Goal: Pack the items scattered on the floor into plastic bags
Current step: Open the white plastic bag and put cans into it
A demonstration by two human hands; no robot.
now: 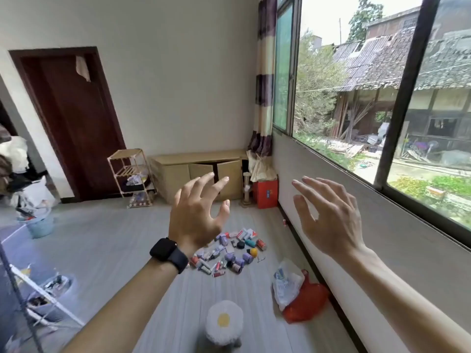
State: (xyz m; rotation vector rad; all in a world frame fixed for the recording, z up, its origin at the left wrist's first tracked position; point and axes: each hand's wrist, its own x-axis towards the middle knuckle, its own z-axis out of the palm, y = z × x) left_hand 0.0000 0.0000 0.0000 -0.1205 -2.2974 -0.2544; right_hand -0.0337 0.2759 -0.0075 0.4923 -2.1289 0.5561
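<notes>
Several small items, among them boxes, tubes, little purple rolls and a red can, lie scattered in a heap on the grey floor. A white plastic bag and a red plastic bag lie crumpled by the wall to the right of the heap. My left hand, a black watch on its wrist, is raised above the heap with spread fingers and holds nothing. My right hand is raised beside it, fingers straight, also empty.
A white round stool with a yellow spot stands near me. A low wooden cabinet, a small rack and a red box line the far wall. A metal frame and a blue bucket stand at left.
</notes>
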